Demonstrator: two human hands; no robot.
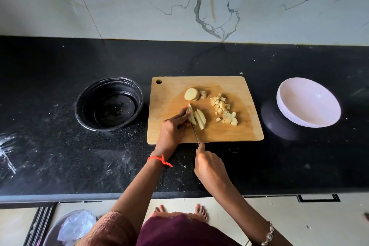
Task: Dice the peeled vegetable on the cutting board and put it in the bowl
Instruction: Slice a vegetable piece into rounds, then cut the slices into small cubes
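Head view, left hand (173,127) fingers (184,115) curled over potato strips (200,120) on cutting board (239,132), right hand (209,166) fingers (201,147) gripping knife (195,132) alongside

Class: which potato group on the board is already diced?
The cube pile nearest the white bowl; the round slices and long strips are not cubes.

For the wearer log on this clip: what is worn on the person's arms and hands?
An orange-red thread is tied round the left wrist, its ends loose. A silver-toned beaded chain lies on the right arm near the frame's bottom. A textured pinkish-brown sleeve covers the left upper arm; both forearms are bare. The left hand has pink-painted nails.
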